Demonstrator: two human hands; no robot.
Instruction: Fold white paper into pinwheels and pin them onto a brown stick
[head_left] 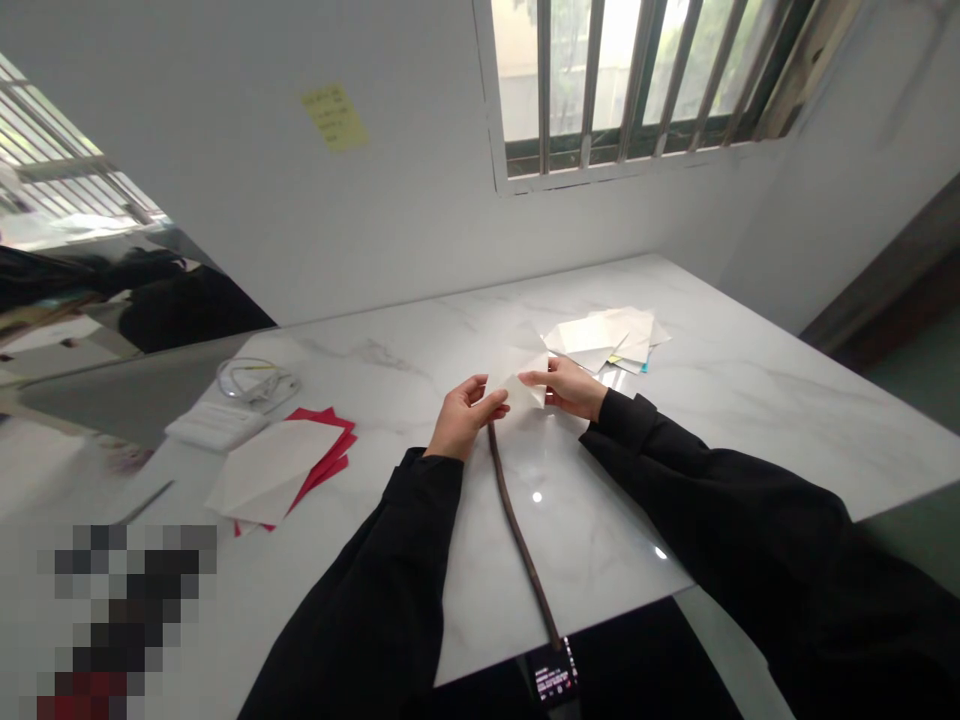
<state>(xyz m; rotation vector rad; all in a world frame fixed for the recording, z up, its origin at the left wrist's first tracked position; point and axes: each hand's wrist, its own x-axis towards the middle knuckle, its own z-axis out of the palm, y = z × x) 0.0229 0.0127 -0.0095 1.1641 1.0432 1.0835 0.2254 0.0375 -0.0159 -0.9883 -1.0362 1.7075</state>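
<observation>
Near the middle of the marble-patterned table, a folded white paper is held up between both hands. My left hand pinches its left side between thumb and fingers. On the right side, my right hand grips the same paper, thumb on top. Both hands are close together, just above the tabletop. A thin brown cord runs from below my left hand down to a small lit screen at the table's front edge.
Behind my right hand lies a pile of white papers. To the left, a white sheet rests on red papers, beside a white box and a coiled cable. A wall with a barred window stands behind.
</observation>
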